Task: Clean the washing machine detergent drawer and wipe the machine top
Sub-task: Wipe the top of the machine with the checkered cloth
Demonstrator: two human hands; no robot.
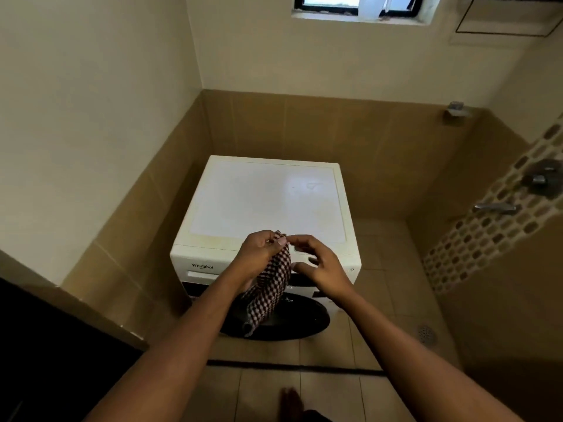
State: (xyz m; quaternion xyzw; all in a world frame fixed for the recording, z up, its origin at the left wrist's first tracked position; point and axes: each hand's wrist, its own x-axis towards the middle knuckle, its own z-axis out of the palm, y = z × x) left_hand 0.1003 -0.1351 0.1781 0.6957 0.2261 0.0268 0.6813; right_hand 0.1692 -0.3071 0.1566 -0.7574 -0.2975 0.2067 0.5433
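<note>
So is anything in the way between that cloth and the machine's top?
Nothing visible. The cloth hangs from the left hand just in front of the top, and nothing stands on it.

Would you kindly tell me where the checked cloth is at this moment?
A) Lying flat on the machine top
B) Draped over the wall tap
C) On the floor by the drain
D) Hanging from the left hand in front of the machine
D: the left hand grips the checked cloth at its upper end, and it hangs down in front of the washing machine.
</note>
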